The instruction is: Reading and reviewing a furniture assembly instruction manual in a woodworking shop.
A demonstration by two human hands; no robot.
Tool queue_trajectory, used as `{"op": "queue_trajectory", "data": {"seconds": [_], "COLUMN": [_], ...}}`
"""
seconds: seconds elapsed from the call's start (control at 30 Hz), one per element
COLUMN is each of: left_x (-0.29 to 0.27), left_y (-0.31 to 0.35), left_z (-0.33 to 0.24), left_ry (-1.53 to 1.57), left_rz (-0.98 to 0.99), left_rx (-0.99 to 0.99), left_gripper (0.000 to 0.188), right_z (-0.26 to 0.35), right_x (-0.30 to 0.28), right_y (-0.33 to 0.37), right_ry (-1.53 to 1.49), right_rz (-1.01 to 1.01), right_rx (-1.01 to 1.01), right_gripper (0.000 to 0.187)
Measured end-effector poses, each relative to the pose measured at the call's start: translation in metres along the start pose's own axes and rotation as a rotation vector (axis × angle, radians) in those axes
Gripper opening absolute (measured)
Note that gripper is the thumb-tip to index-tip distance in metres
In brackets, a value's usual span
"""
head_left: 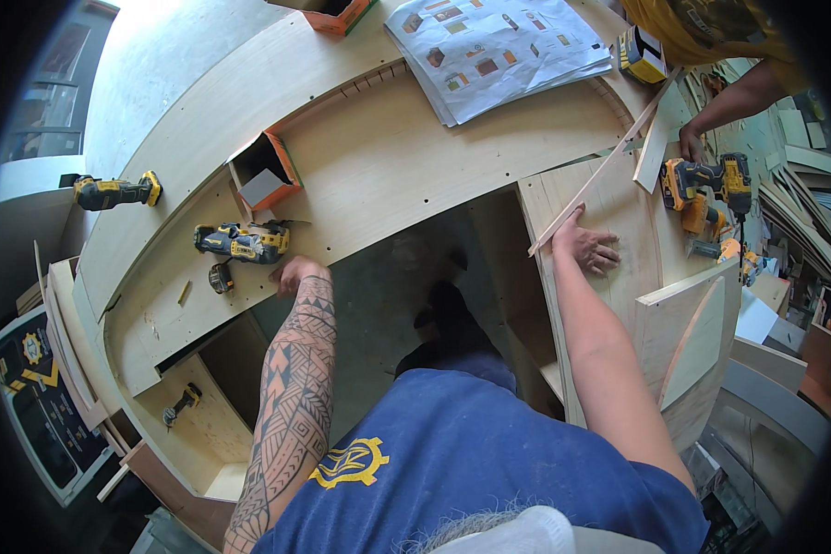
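Note:
My left hand [297, 273] is at the inner edge of the curved plywood counter [388, 175], its fingers mostly hidden from view. Just beyond it lie a yellow-and-black cordless power tool [245, 242] and a small yellow-and-black tape measure [220, 277]. On the plywood panel at the right rests my right hand [589, 244], fingers apart and slightly bent. Its thumb side touches a long thin wooden strip [600, 171], which slants away to the far right. A short flat board [657, 148] lies near the strip's far end.
Printed sheets [499, 55] and open orange-edged boxes [272, 175] lie on the counter. Another cordless tool [115, 191] stands left. At right, a co-worker's hand [691, 145] is by a cordless drill [734, 185]. A dark opening [379, 277] separates the counter's two sides; offcuts [799, 212] pile up beyond.

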State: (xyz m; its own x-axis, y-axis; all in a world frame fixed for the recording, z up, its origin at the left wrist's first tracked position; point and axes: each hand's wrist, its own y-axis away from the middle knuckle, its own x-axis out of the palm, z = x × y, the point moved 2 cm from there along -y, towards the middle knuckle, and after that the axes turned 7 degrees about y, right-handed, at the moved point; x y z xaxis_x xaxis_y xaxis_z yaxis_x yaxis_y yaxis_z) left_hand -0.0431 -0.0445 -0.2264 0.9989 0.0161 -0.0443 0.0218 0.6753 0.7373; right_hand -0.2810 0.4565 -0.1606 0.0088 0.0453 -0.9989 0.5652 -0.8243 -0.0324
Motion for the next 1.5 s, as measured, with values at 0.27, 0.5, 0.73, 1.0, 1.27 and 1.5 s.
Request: {"op": "queue_trajectory", "data": {"seconds": [0.27,0.5,0.73,1.0,1.27,1.5], "left_x": [-0.023,-0.011,-0.006,0.005,-0.001,-0.013], "left_y": [0.036,0.020,-0.001,-0.009,-0.005,0.000], "left_z": [0.001,0.002,-0.004,0.003,0.002,-0.011], "left_ry": [-0.047,0.107,-0.034,0.144,0.136,0.134], "left_rz": [0.052,0.033,-0.058,0.096,0.042,0.034], "left_rx": [0.132,0.029,0.050,-0.024,0.001,0.020], "left_gripper": [0.048,0.031,0.059,0.053,0.046,0.046], "right_z": [-0.005,-0.002,-0.001,0.004,0.003,-0.005], "right_x": [-0.002,0.001,0.000,0.000,-0.006,-0.003], "right_y": [-0.004,0.000,-0.001,0.007,0.007,-0.003], "right_ry": [-0.015,-0.024,-0.010,-0.031,-0.022,-0.001], "right_rz": [0.012,0.021,0.019,0.016,0.025,0.002], "right_rx": [0.005,0.000,0.005,-0.020,-0.006,0.013], "right_gripper": [0.124,0.125,0.124,0.123,0.122,0.122]}}
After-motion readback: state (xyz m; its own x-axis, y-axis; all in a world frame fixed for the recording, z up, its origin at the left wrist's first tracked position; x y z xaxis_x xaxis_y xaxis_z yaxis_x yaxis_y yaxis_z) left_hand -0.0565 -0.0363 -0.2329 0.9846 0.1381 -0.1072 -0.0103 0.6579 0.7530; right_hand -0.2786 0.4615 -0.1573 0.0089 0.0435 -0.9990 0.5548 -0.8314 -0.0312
